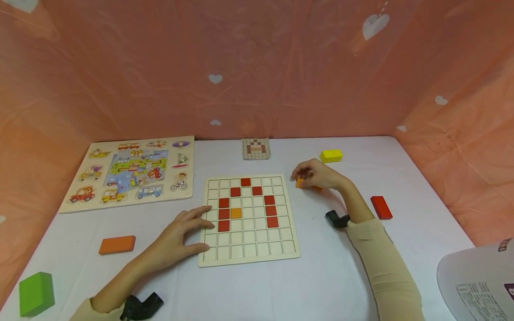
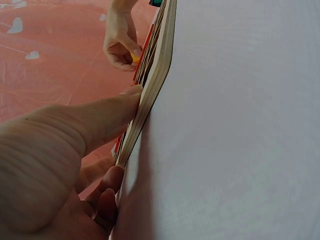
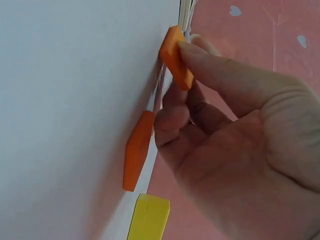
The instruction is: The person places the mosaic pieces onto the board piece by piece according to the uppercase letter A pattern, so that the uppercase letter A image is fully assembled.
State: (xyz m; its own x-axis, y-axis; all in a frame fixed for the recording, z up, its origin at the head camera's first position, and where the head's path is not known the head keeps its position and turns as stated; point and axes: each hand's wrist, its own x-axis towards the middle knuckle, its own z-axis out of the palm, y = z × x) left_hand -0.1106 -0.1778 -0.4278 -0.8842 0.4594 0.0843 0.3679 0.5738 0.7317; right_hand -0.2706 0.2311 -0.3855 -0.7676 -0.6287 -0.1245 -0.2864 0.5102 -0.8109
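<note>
A wooden grid board (image 1: 249, 249) lies flat in the middle of the head view, with several red squares and one orange square (image 1: 236, 213) on it. My left hand (image 1: 176, 238) rests at the board's left edge, fingers spread and touching the rim. Right of the board, my right hand (image 1: 321, 174) pinches a small orange square tile (image 3: 175, 57) between thumb and fingers, just above the table. Below that hand lies another orange piece (image 3: 139, 152), seen in the right wrist view. A yellow block (image 1: 331, 155) stands just beyond the hand.
A small pattern card (image 1: 255, 149) lies behind the board. A picture puzzle (image 1: 184, 183) is at the back left. An orange block (image 1: 117, 245) and a green block (image 1: 36, 294) lie left, a red block (image 1: 381, 207) right. A white rounded object (image 1: 474, 276) fills the right front corner.
</note>
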